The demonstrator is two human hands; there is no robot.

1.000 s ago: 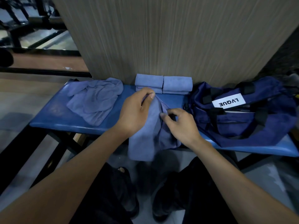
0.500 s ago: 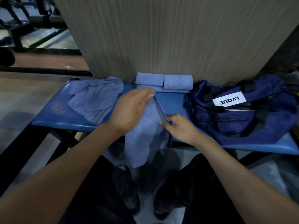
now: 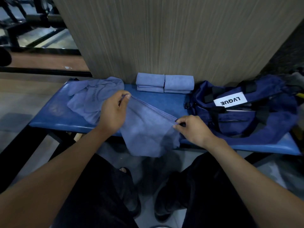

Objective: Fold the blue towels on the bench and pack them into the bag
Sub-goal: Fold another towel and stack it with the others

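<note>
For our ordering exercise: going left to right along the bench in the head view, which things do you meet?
Crumpled towels → left hand → held towel → right hand → bag. The folded towels at the back are left out: they overlap the held towel's span.

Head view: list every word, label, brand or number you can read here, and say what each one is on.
"LVQUE": black capitals on a white label on the top of the navy bag, reading upside down from this camera.
Faint marks on the crumpled towel at the bench's left end: too blurred to read.
No other text shows.
</note>
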